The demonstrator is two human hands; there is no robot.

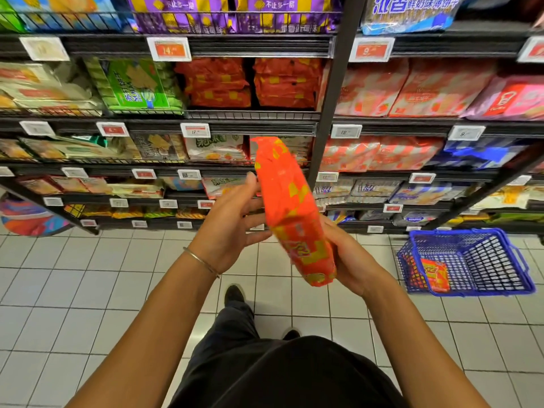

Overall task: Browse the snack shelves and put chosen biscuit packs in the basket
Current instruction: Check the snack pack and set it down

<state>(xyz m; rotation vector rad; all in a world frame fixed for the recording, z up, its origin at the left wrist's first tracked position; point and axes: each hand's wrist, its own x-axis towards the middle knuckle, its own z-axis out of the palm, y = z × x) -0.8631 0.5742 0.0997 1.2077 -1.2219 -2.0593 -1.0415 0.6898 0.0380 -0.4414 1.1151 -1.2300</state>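
An orange biscuit pack point(290, 207) with yellow squares stands on end in front of me, tilted slightly. My right hand point(350, 260) grips its lower end from the right and behind. My left hand point(232, 228) is at the pack's left side with fingers straight, its fingertips touching or nearly touching the wrapper. A blue plastic basket point(500, 278) sits on the floor at the right and holds one orange pack point(435, 275) of the same kind. More of the same orange packs point(250, 82) are stacked on the second shelf.
Black shelving filled with snack packs runs across the whole view, split by a black upright post point(332, 92). Price tags line each shelf edge. The floor is white tile point(88, 290). My feet and dark trousers show below the hands.
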